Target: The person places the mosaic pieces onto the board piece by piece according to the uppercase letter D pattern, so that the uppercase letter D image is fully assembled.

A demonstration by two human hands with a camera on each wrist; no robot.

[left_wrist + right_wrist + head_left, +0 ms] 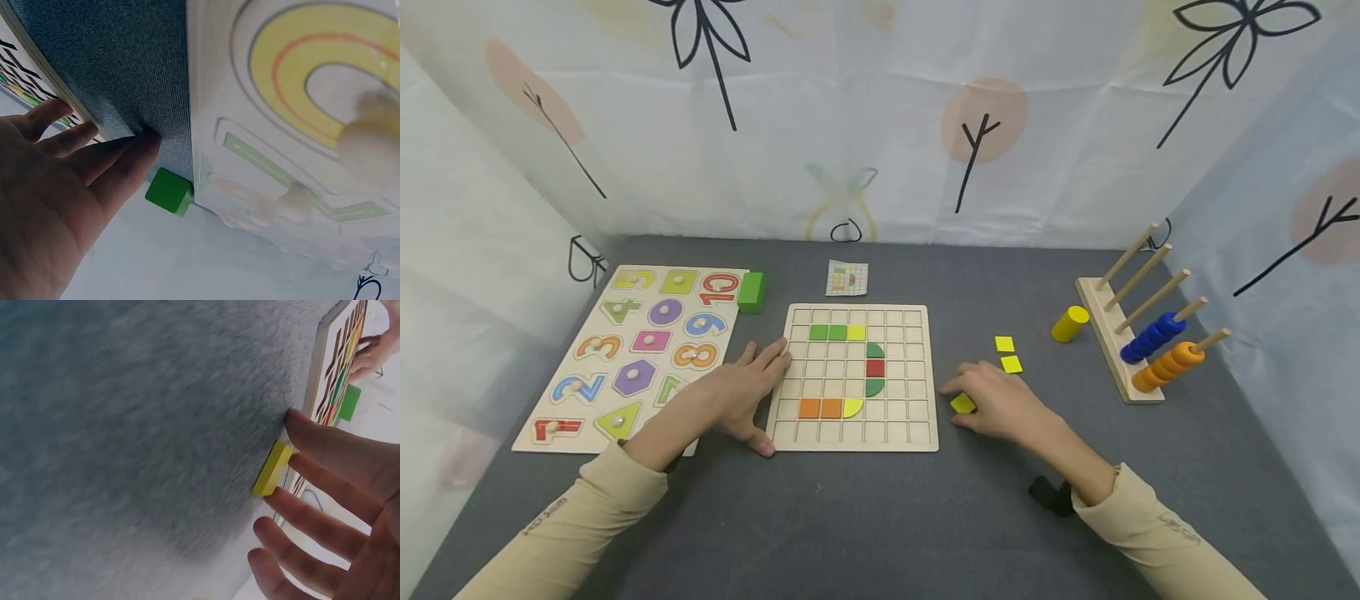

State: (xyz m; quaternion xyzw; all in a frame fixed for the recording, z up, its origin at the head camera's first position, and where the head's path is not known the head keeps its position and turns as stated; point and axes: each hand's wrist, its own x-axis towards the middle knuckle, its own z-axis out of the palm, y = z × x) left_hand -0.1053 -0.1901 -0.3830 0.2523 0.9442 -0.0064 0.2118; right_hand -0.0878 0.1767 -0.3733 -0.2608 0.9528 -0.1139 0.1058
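Observation:
A wooden grid board (850, 433) lies flat in the head view. It carries green square tiles (828, 332), a yellow square, a red square tile (875, 369), green and yellow rounded tiles, and orange squares (820, 408). My left hand (737, 396) rests at the board's left edge, fingers spread and thumb near the lower corner. Right of the board, my right hand (996, 400) is over a yellow square tile (962, 404) on the table. In the right wrist view, loosely bent fingers reach the yellow tile (273, 469); the thumb stands apart from it.
Two more yellow tiles (1004, 343) lie beyond my right hand. A yellow cylinder (1070, 323) and a peg stand (1120, 350) with blue and orange rings stand right. A number-and-shape puzzle (651, 342), green block (751, 292) and small pattern card (847, 278) are left and behind.

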